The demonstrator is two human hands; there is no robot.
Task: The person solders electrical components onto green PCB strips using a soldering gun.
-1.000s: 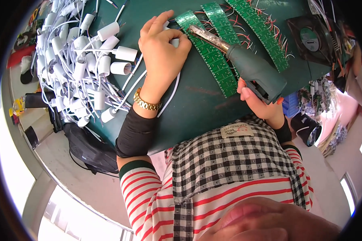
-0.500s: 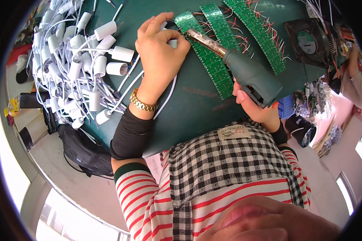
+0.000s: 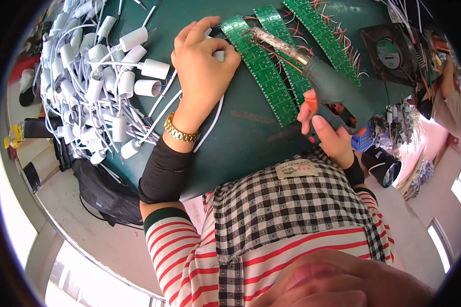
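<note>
My left hand point(image 3: 205, 61) is closed at the left edge of the nearest green circuit board panel point(image 3: 264, 69). Its fingers pinch a white lamp socket point(image 3: 218, 55), mostly hidden by them, and a white cable point(image 3: 213, 123) runs down beside my wrist. In my right hand point(image 3: 328, 130) is a dark green soldering gun point(image 3: 338, 89) with an orange trigger. Its long, stained metal barrel points up and left over the panel, and the tip is near the panel's upper part, right of my left fingers.
Many white lamp sockets with cables point(image 3: 95, 77) lie heaped at the left. Two more panels, a middle one point(image 3: 281, 41) and a right one point(image 3: 325, 38), carry red and white wires. A black fan point(image 3: 389, 55) stands at the right; another person's arm point(image 3: 448, 77) shows beyond.
The soldering gun has shifted right and tilted, its tip moving away from my left fingers. My right fingers show more around its handle. My left hand has barely moved.
</note>
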